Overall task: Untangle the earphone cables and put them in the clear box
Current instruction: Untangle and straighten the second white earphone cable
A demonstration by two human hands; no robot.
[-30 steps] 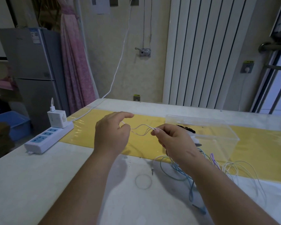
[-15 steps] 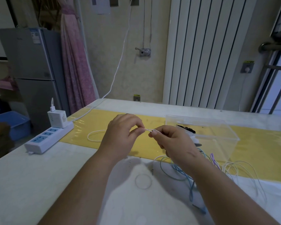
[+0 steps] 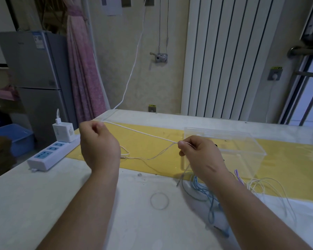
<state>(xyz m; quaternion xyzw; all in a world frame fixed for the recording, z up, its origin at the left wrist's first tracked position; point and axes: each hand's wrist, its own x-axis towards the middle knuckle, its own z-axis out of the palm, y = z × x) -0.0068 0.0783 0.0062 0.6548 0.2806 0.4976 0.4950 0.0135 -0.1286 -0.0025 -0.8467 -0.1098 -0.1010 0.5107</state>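
Above the table centre, the left hand [image 3: 99,147] and right hand [image 3: 201,157] each pinch the one white earphone cable [image 3: 139,131], holding it taut between them, presumably to draw out its twist. One clear box [image 3: 246,159] stands at 3 o'clock of the right hand, close for loading. One blue tangle [image 3: 204,193] lies at 6 o'clock; the pale loops [image 3: 266,184] at 4 o'clock cannot be counted
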